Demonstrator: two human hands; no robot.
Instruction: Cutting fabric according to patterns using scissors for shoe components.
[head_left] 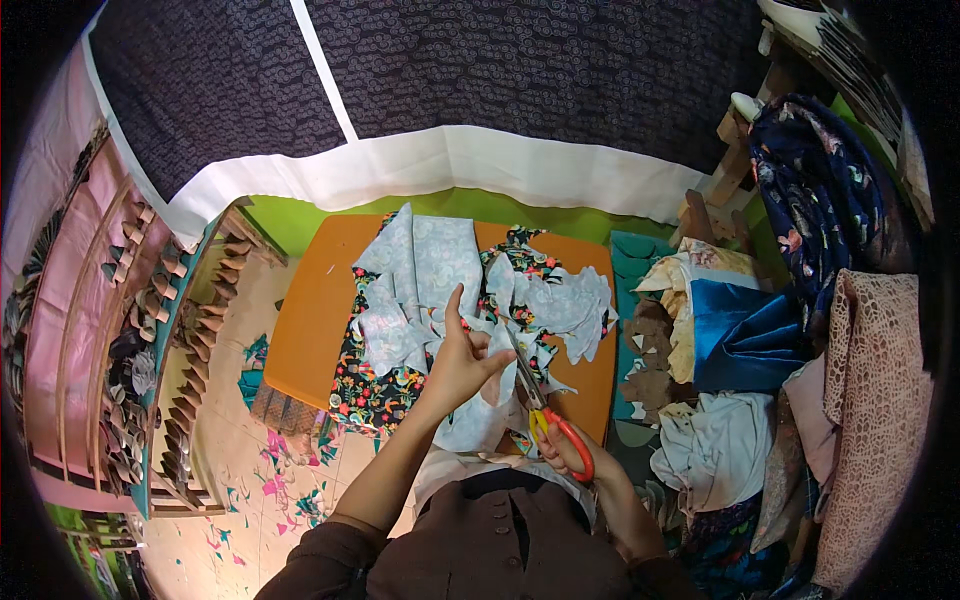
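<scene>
My right hand (565, 452) is closed round the handles of a pair of scissors (534, 388), red and yellow at the grip, with metal blades pointing up and away. Close by on the left, my left hand (466, 362) has its index finger stretched upward and its thumb spread toward the blades; its other fingers are partly hidden. Beneath both hands lie cut pieces of pale-backed fabric (445, 262). Their printed side, a black floral cloth (385, 402), shows around the edges. A smaller pile of cut pieces (570, 305) sits to the right.
An orange table (310, 300) carries the fabric. Racks of shoes (205, 330) stand at left, with fabric scraps (280, 490) on the floor beside them. Folded cloths, including a blue satin one (740, 335) and a white one (715, 450), are stacked at right. A dark patterned curtain (540, 80) hangs behind.
</scene>
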